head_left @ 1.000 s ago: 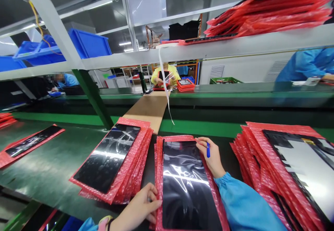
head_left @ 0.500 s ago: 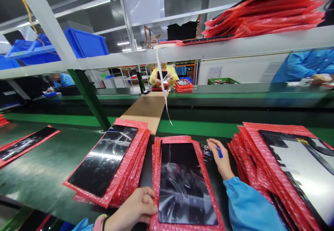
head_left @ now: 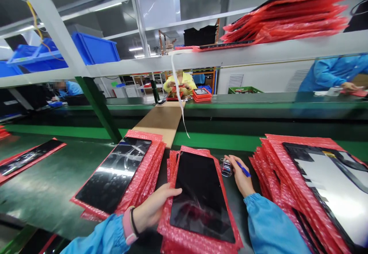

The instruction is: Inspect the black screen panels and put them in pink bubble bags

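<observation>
A black tablet screen rests on a red bubble-wrap sleeve atop a short stack in front of me. My left hand grips its left edge, thumb over the glass and fingers underneath, and the panel sits slightly turned. My right hand is closed round a blue pen to the right of that stack. By its fingertips stands a small shiny container; whether they touch it I cannot tell.
To the left lies a taller stack with a glossy screen on top. At right, a stack carries a panel with its silver back up. A wooden board spans toward a person in yellow. An overhead shelf crosses above.
My left hand has moved up along the screen's edge and now grips it, tilting the panel a little. The clear film-like reflection on it has gone. My right hand has shifted slightly left.
</observation>
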### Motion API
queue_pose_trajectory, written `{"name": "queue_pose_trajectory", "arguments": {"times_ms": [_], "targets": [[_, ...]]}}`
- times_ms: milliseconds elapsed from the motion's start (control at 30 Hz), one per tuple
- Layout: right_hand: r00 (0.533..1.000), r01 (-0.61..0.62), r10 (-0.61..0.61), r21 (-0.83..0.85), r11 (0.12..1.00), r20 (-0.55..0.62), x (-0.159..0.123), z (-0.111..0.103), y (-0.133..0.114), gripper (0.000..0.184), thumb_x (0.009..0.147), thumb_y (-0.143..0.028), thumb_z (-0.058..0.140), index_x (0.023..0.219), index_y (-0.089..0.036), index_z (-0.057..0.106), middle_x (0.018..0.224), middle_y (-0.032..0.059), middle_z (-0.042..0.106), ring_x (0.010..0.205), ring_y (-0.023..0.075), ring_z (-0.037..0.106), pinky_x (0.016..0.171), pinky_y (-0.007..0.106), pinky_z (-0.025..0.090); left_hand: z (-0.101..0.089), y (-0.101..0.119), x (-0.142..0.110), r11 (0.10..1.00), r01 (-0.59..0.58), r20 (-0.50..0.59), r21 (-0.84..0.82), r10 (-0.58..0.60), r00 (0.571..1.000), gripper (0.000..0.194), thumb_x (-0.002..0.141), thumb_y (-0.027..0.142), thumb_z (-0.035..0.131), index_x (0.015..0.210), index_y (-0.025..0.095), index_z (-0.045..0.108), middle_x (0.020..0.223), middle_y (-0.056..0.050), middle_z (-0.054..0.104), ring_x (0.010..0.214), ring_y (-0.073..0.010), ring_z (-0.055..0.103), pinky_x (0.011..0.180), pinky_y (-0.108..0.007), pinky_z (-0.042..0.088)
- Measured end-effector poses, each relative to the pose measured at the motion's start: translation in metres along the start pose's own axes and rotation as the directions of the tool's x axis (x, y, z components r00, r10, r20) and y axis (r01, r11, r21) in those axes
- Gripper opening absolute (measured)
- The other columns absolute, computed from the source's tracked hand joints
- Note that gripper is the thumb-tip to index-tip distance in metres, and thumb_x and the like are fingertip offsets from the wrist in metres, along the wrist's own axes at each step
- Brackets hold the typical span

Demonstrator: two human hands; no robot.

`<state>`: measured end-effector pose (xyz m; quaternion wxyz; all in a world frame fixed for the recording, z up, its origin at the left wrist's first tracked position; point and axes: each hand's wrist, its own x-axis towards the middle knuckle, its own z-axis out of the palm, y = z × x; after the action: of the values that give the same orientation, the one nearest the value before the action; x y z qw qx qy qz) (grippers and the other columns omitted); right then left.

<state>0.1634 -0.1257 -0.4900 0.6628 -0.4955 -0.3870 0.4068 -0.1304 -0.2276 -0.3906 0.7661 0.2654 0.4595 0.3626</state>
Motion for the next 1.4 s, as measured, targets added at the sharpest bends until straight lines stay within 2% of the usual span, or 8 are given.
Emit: {"name": "queue_pose_trajectory", "arguments": {"times_ms": [200,367,567,767,1033,1133,1267,1400], "targets": [[0.998,-0.001,0.003,0.029,1.000,-0.063,0.004,-0.001,0.003,0.027,0.090,-0.035,0.056,0.106,-0.013,0.060,0.103,0.0065,0.065,0.090,0.0180,0.064,0.078,0.039,0.053,0.001,0.035,-0.004,0.906,-0.307,0.151,0.291,0.273,0.950,0.045,0.063,0.013,0.068,0.108,0.015,0.064,0.109,-0.007,0.068,0.110,-0.0281,0.059,0.099,-0.040,0.041],[0.991,0.052,-0.056,-0.032,0.998,-0.126,0.003,-0.001,-0.001,0.038,0.076,-0.047,0.066,0.096,-0.016,0.062,0.092,0.0073,0.071,0.094,0.0248,0.068,0.083,0.038,0.054,-0.043,0.083,-0.041,0.750,-0.423,-0.115,0.508,0.545,0.830,0.060,0.057,0.017,0.075,0.116,0.016,0.062,0.131,-0.008,0.057,0.132,-0.0314,0.038,0.111,-0.042,0.029],[0.952,0.181,-0.218,-0.183,0.966,-0.213,-0.018,0.008,-0.024,0.043,0.074,-0.049,0.065,0.100,-0.015,0.063,0.105,0.0128,0.069,0.109,0.0296,0.061,0.101,0.046,0.041,-0.126,0.126,-0.088,0.848,-0.372,-0.205,0.377,0.468,0.859,0.063,0.065,0.019,0.074,0.125,0.019,0.054,0.115,-0.007,0.067,0.099,-0.0281,0.065,0.086,-0.037,0.051],[0.969,0.230,-0.248,-0.299,0.926,-0.022,-0.046,0.019,-0.037,0.038,0.080,-0.051,0.056,0.096,-0.019,0.066,0.101,0.0102,0.072,0.097,0.0279,0.067,0.096,0.044,0.046,-0.172,0.127,-0.084,0.856,-0.335,-0.248,0.394,0.450,0.858,0.062,0.064,0.024,0.076,0.121,0.015,0.055,0.110,-0.010,0.069,0.101,-0.0284,0.065,0.088,-0.037,0.051],[0.982,0.180,-0.128,-0.464,0.867,0.142,-0.058,0.012,-0.045,0.043,0.083,-0.057,0.045,0.096,-0.023,0.068,0.083,0.0057,0.075,0.098,0.0281,0.066,0.098,0.040,0.044,-0.194,0.137,-0.082,0.566,-0.238,-0.365,0.789,0.744,0.559,0.053,0.054,0.042,0.077,0.098,0.016,0.065,0.120,-0.010,0.063,0.123,-0.0304,0.048,0.109,-0.036,0.031],[0.966,0.194,-0.059,-0.556,0.808,0.252,-0.063,0.008,-0.048,0.047,0.083,-0.058,0.041,0.108,-0.023,0.062,0.065,0.0035,0.072,0.067,0.0251,0.070,0.069,0.034,0.055,-0.197,0.133,-0.075,0.647,-0.217,-0.426,0.731,0.680,0.596,0.052,0.060,0.047,0.073,0.100,0.015,0.063,0.118,-0.012,0.063,0.120,-0.0307,0.051,0.106,-0.039,0.035],[0.953,0.282,-0.081,-0.762,0.583,0.290,-0.069,-0.007,-0.049,0.047,0.074,-0.059,0.047,0.106,-0.028,0.062,0.066,0.0037,0.070,0.057,0.0269,0.068,0.051,0.033,0.052,-0.191,0.120,-0.067,0.787,-0.160,-0.404,0.596,0.466,0.787,0.055,0.073,0.063,0.058,0.092,0.012,0.067,0.090,-0.013,0.072,0.090,-0.0314,0.067,0.084,-0.043,0.052],[0.965,0.256,-0.120,-0.728,0.636,0.234,-0.080,-0.017,-0.055,0.033,0.075,-0.057,0.048,0.088,-0.029,0.060,0.065,0.0017,0.067,0.051,0.0212,0.064,0.048,0.029,0.050,-0.195,0.115,-0.059,0.833,-0.146,-0.351,0.533,0.375,0.858,0.061,0.076,0.063,0.056,0.105,0.010,0.065,0.093,-0.012,0.072,0.086,-0.0288,0.068,0.081,-0.040,0.053]]}}
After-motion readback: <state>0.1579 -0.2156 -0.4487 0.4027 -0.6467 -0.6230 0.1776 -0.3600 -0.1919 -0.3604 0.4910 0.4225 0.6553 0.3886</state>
